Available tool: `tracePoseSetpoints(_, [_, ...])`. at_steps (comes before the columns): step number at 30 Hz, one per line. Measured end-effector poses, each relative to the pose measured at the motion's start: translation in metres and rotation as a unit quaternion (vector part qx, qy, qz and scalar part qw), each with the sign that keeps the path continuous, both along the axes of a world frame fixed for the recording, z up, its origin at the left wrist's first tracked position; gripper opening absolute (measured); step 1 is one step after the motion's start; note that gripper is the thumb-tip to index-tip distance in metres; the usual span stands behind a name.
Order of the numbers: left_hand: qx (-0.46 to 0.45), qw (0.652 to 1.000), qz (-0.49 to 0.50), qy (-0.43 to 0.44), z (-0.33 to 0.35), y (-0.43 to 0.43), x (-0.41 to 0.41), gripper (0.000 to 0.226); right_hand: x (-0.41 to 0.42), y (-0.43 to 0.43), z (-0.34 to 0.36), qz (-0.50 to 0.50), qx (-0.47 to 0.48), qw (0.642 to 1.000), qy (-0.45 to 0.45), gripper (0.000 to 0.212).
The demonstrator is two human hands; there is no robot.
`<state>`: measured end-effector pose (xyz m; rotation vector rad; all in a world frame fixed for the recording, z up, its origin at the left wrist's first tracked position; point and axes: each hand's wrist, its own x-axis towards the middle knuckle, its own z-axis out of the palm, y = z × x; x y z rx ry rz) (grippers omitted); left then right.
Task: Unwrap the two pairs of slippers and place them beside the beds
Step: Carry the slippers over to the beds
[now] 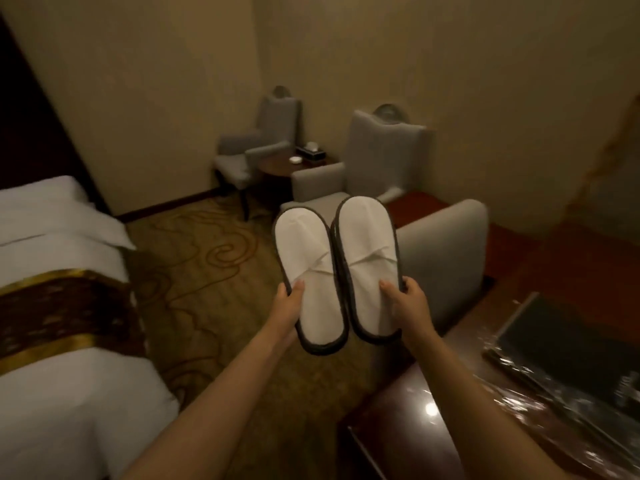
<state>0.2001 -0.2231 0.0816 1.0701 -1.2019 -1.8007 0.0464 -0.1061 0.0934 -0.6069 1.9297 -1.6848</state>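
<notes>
White slippers, one pinched at the heel by the left hand [289,308], its mate [367,268] by the right hand [410,303], held over carpet; light thumb grips (soles flimsy) risk dropping them short of the bed [62,306]

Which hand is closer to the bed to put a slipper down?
Probably the left hand. It holds the left slipper on the side nearer the bed; the right hand is over by the desk.
</notes>
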Motion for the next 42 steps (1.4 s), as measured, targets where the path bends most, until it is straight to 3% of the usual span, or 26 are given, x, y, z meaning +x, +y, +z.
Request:
tracePoseSetpoints(6, [0.034, 0.997, 0.07, -0.012, -0.028, -0.102, 0.114, 0.044, 0.101, -0.133, -0.044, 0.057, 0.063, 0.996, -0.027, 0.042])
tracePoseSetpoints(10, [0.072, 0.992, 0.105, -0.024, -0.051, -0.153, 0.168, 0.052, 0.148, -0.199, -0.061, 0.096, 0.106, 0.988, -0.06, 0.046])
tracePoseSetpoints(14, [0.107, 0.984, 0.143, -0.02, -0.075, -0.2, 0.198, 0.048, 0.172, -0.256, -0.077, 0.137, 0.126, 0.981, -0.063, 0.027])
tracePoseSetpoints(21, [0.192, 0.964, 0.186, -0.001, -0.115, -0.285, 0.21, 0.063, 0.173, -0.361, -0.114, 0.199, 0.175, 0.963, -0.047, 0.03])
tracePoseSetpoints(25, [0.207, 0.949, 0.237, 0.006, -0.129, -0.336, 0.208, 0.053, 0.159, -0.434, -0.13, 0.238, 0.192, 0.951, -0.043, 0.038])
tracePoseSetpoints(32, [0.26, 0.91, 0.323, 0.023, -0.139, -0.42, 0.209, 0.041, 0.136, -0.545, -0.134, 0.303, 0.211, 0.929, -0.02, 0.031])
tracePoseSetpoints(40, [0.308, 0.866, 0.391, 0.047, -0.172, -0.522, 0.204, 0.04, 0.136, -0.677, -0.169, 0.365, 0.243, 0.899, 0.001, 0.029])
tracePoseSetpoints(42, [0.315, 0.855, 0.409, 0.055, -0.182, -0.557, 0.208, 0.041, 0.139, -0.721, -0.177, 0.384, 0.249, 0.889, 0.014, 0.037])
